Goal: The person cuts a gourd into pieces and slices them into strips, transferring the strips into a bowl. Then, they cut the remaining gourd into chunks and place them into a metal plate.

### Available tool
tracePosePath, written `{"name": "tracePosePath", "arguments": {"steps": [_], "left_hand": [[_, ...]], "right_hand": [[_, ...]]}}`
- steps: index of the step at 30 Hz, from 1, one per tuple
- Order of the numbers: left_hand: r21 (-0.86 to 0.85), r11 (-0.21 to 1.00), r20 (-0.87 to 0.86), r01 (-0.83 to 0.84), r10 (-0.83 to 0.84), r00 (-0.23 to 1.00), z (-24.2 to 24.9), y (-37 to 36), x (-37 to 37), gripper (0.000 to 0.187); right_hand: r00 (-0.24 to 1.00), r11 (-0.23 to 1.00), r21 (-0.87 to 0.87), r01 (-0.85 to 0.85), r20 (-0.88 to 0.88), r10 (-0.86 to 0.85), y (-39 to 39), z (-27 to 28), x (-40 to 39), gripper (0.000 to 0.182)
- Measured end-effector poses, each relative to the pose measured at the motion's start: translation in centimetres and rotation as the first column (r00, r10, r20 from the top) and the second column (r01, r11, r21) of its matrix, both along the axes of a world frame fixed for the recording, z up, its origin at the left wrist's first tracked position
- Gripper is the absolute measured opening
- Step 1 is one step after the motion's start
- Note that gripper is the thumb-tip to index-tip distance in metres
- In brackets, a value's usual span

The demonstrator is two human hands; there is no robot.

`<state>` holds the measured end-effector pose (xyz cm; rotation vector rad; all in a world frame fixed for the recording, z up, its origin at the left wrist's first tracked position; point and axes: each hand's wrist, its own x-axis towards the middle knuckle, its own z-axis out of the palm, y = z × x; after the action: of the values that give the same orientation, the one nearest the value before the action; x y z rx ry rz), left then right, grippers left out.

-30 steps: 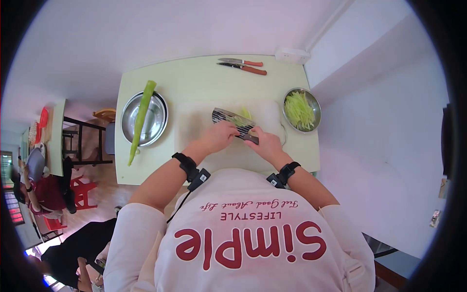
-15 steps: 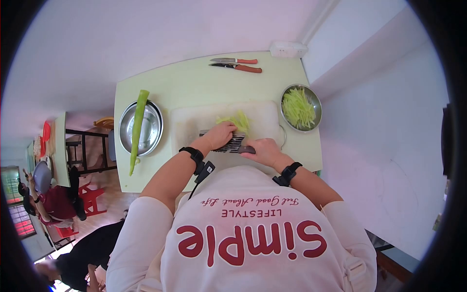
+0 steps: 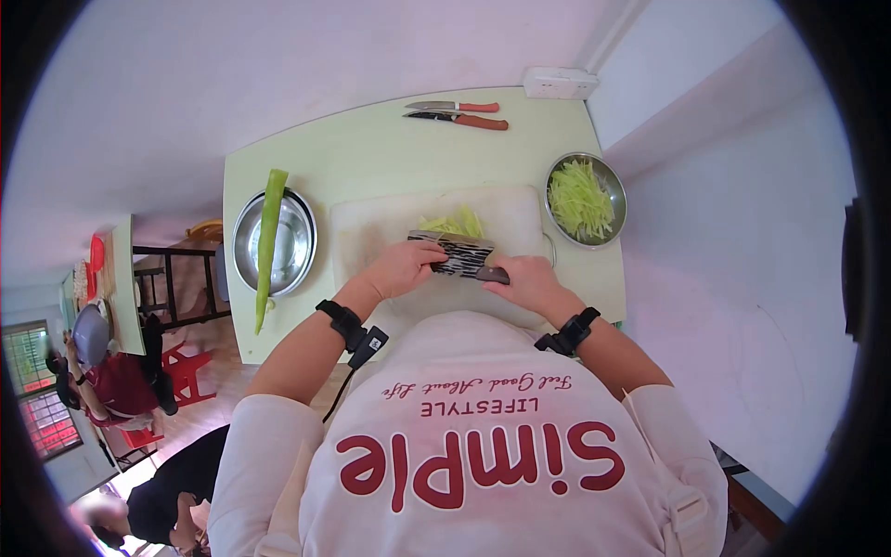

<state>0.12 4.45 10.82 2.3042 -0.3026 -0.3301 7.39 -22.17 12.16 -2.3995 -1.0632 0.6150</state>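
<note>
A cleaver (image 3: 452,255) with a dark patterned blade is held over the near half of the white cutting board (image 3: 371,218). My right hand (image 3: 525,284) is closed round its brown handle. At the blade's other end, my left hand (image 3: 406,267) grips it, fingers bent over the patterned face. Just beyond the blade lies a small heap of pale green vegetable shreds (image 3: 461,222) on the board, partly hidden by the cleaver.
A long green stalk (image 3: 269,237) rests across metal bowls (image 3: 243,243) at left. Shreds fill a metal bowl (image 3: 580,200) at right. Two knives (image 3: 464,113) lie by the table's far edge. Other people (image 3: 176,492) and a red stool (image 3: 186,371) are at lower left.
My left hand has moved off the shreds, left along the blade. The cleaver has shifted slightly right and turned, showing more of its patterned face. My right hand keeps the handle.
</note>
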Motion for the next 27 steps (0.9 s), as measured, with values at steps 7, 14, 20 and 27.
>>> {"name": "tracePosePath", "arguments": {"steps": [7,14,20,27], "left_hand": [[0.090,0.994,0.045,-0.061,0.057,0.997,-5.1,0.6,1.7,0.039],[-0.146,0.627,-0.454,-0.765,0.645,0.615,-7.6,2.9,1.6,0.037],[-0.148,0.274,-0.690,-0.950,0.660,0.298,-7.0,-0.6,0.4,0.050],[-0.161,0.220,-0.734,-0.962,0.626,0.266,-7.6,-5.2,0.3,0.055]], "right_hand": [[0.997,0.997,-0.022,-0.077,-0.032,0.076,-1.9,2.2,-0.4,0.034],[0.470,0.828,-0.013,0.560,-0.818,-0.331,-6.2,0.1,0.2,0.034],[0.049,0.584,-0.127,0.802,-0.960,-0.277,-6.5,-5.3,-0.4,0.049],[-0.097,0.522,-0.191,0.831,-0.975,-0.202,-7.0,-7.7,-1.3,0.053]]}}
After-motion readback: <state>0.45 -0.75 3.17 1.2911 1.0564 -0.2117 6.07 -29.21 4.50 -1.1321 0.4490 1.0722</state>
